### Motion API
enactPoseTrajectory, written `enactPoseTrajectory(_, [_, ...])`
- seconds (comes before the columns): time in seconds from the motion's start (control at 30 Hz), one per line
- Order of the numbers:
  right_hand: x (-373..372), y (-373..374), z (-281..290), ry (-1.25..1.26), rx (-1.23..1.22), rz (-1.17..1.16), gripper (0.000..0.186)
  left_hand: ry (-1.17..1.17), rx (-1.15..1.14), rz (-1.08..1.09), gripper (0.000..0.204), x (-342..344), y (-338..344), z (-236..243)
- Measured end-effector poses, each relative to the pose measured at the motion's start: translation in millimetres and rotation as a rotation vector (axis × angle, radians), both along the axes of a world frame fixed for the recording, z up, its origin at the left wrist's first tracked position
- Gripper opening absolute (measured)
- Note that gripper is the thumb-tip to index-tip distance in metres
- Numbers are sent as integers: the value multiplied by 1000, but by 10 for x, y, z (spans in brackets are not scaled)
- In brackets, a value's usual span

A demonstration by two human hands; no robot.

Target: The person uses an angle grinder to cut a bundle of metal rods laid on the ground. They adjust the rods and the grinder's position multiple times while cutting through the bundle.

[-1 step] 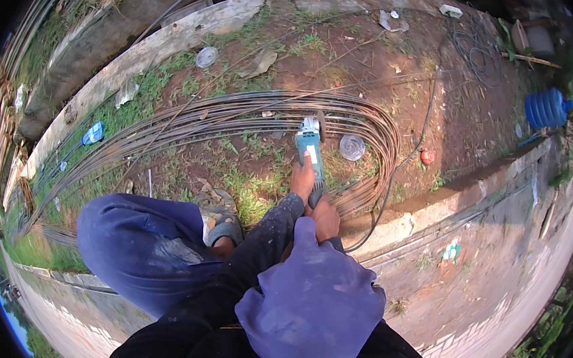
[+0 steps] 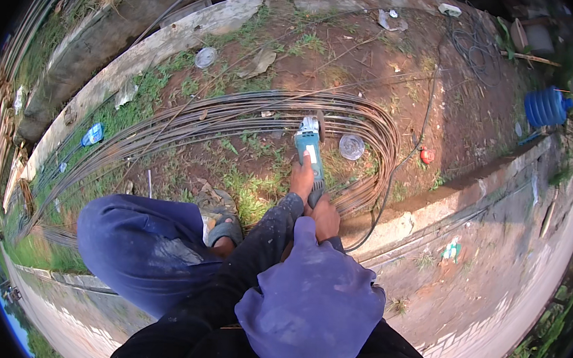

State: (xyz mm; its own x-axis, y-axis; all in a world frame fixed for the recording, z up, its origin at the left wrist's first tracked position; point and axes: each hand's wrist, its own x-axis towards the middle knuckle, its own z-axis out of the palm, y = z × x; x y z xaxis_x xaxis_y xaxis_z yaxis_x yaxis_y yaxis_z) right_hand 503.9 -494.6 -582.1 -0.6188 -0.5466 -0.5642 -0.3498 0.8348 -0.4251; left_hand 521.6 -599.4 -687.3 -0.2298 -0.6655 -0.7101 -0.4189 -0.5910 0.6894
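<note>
A teal angle grinder (image 2: 307, 140) is held out in front of me with its head at the bent bundle of steel rods (image 2: 238, 111). Its cutting disc (image 2: 321, 125) stands on edge at the near rods; whether it touches them I cannot tell. Wrapped round the grinder's body is my left hand (image 2: 302, 178), the thumb lying along the top. Closer to me, my right hand (image 2: 326, 218) grips the rear handle, partly hidden by my raised knee. The rusty rods run from the left and curve back toward me at the right.
A clear plastic cup (image 2: 351, 147) lies inside the rods' bend. A dark cable (image 2: 431, 110) runs along the right toward a white socket block (image 2: 450, 10). A low concrete kerb (image 2: 401, 226) borders the dirt. Farther right lies a blue water jug (image 2: 546, 108). My sandalled foot (image 2: 226, 230) is near the rods.
</note>
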Motion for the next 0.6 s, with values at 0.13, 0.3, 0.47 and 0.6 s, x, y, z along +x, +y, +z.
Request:
enactPoseTrajectory(0.13, [-5, -3, -3, 12, -2, -5, 56, -21, -19, 4, 88, -5, 15, -132])
enactPoseTrajectory(0.3, [-107, -59, -109, 43, 8, -3, 55, 55, 7, -6, 89, -119, -73, 49])
enactPoseTrajectory(0.47, [-73, -110, -45, 21, -6, -9, 55, 7, -23, -37, 89, -64, -96, -6])
enactPoseTrajectory(0.6, [-50, -69, -33, 20, -20, 15, 56, -57, 0, -69, 89, -22, -86, -40])
